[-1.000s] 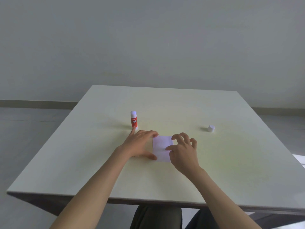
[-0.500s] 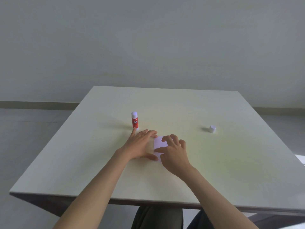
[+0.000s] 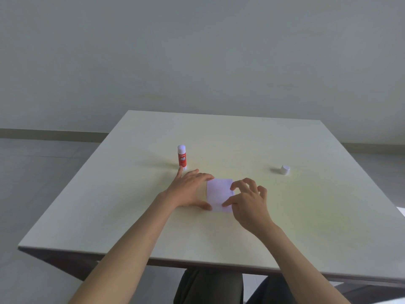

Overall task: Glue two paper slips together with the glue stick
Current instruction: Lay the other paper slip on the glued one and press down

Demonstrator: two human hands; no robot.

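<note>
A pale lilac paper slip [image 3: 219, 193] lies flat on the cream table [image 3: 285, 216]; a second slip cannot be told apart from it. My left hand [image 3: 189, 189] lies flat with spread fingers, its thumb and forefinger touching the slip's left edge. My right hand [image 3: 248, 199] hovers over the slip's right side, fingers curled, thumb tip pressing the near right part of the slip. A red and white glue stick [image 3: 182, 157] stands upright without its cap, just beyond my left hand's little finger. Its white cap [image 3: 285, 169] sits apart at the right.
The table's near edge runs just above my legs [image 3: 208, 286]. A grey floor and a plain wall surround the table.
My right hand slid left over the slip half a second ago, then drew back right, so more of the slip shows. My left hand stays in place.
</note>
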